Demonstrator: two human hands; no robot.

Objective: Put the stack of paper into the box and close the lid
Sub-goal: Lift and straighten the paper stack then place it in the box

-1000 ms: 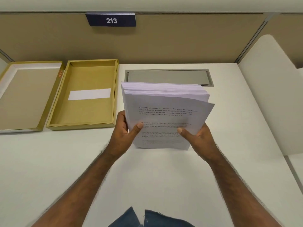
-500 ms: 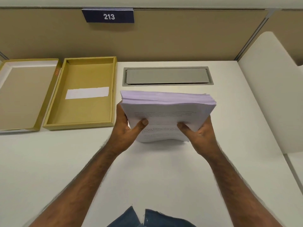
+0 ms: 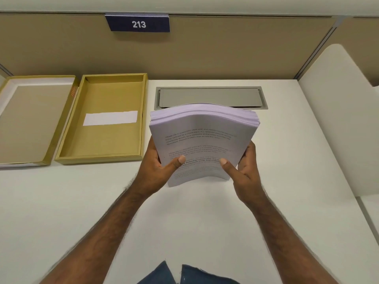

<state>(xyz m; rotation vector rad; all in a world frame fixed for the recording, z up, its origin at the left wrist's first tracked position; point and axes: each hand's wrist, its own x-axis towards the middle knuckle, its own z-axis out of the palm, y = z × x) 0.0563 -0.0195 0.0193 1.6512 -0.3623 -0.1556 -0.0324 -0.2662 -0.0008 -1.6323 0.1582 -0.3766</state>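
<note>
A thick stack of printed white paper (image 3: 202, 132) stands tilted on its near edge on the white desk, bowed across its width. My left hand (image 3: 159, 167) grips its lower left side and my right hand (image 3: 243, 167) its lower right side, thumbs on the front sheet. To the left lies the open gold box (image 3: 98, 154), empty but for a white strip (image 3: 110, 118) on its floor. Its lid (image 3: 24, 162) lies upside down further left, touching the box's left wall.
A grey metal cable hatch (image 3: 211, 97) is set in the desk (image 3: 61, 212) behind the paper. A tan partition with a sign reading 213 (image 3: 139, 24) backs the desk. A white divider panel (image 3: 336, 119) stands at the right.
The stack was tipped down nearly flat half a second ago; now it is raised upright again on its near edge and bows. Both hands keep their grip.
</note>
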